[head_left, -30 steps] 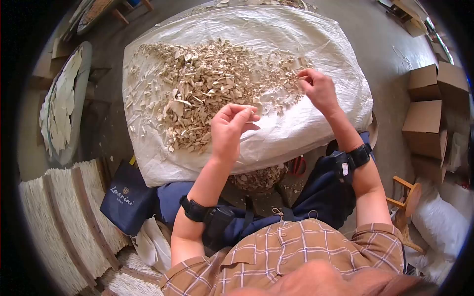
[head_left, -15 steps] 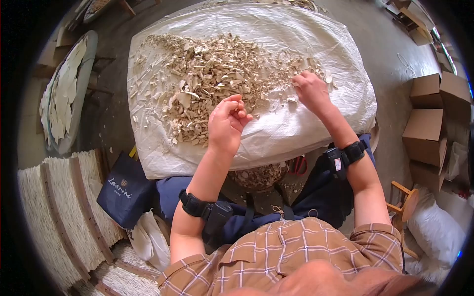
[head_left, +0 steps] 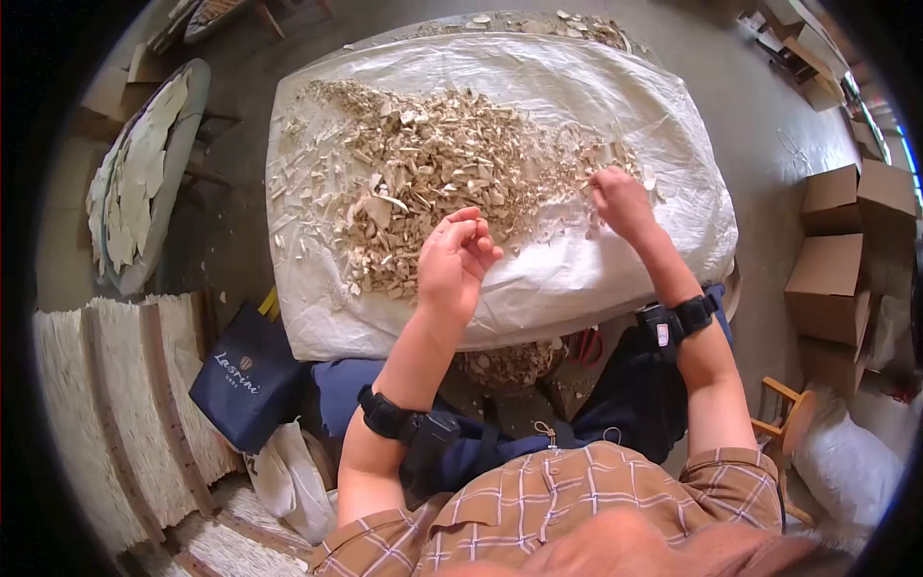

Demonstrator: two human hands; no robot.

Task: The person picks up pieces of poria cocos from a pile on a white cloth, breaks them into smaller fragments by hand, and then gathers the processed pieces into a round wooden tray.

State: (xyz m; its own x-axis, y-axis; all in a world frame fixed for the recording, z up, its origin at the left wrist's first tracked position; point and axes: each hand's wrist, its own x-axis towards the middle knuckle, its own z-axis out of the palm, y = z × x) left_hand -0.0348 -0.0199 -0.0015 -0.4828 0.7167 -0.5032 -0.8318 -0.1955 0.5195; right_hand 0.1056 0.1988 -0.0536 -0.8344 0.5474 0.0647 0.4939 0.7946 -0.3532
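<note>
A heap of dry, pale brown-and-white chips and flakes (head_left: 433, 159) lies on a white sheet (head_left: 538, 298) covering a table. Over the heap's near edge is my left hand (head_left: 454, 262), palm turned partly inward, its fingers curled toward the thumb; whatever they hold is too small to name. My right hand (head_left: 623, 202) is at the thin right end of the heap, fingertips pinched together and pointing down at the finer crumbs (head_left: 577, 159). Its fingers hide what is between them.
Below the table's near edge sits a round container of chips (head_left: 510, 365) beside red-handled scissors (head_left: 585, 346). A dark blue bag (head_left: 245, 380) and stacked pale sheets (head_left: 106, 404) are at left. Cardboard boxes (head_left: 827, 264) and a wooden stool (head_left: 793, 423) stand at right.
The whole view has shifted slightly, so the table appears lower. My right hand stays pinched at the right-hand crumbs, and my left hand keeps its curled shape over the heap's near edge.
</note>
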